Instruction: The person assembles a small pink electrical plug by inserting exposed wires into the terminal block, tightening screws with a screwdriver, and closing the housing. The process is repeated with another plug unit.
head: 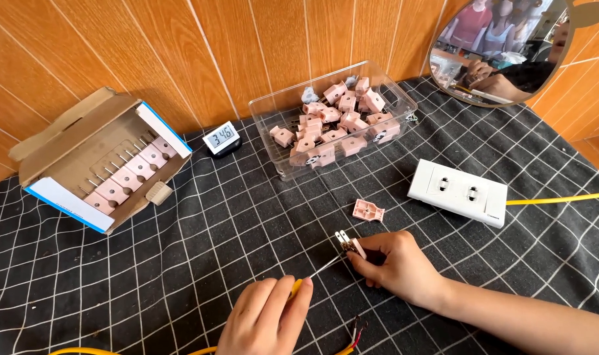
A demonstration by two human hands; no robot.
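My right hand (395, 266) pinches a small pink plug half (349, 244) whose metal prongs point up and away. My left hand (266, 319) grips a yellow-handled screwdriver (316, 273); its thin metal shaft reaches right and touches the plug half. A separate pink plug cover (368, 210) lies flat on the checked cloth just beyond my right hand. A red and black wire end (356, 329) shows at the bottom edge between my hands.
A clear plastic bin (266, 112) holds several pink plugs. A cardboard box (63, 148) at the left has pink plugs in a row. A small digital clock (221, 138), a white double socket (458, 192) with a yellow cord (562, 198), and a mirror (503, 49) stand farther back.
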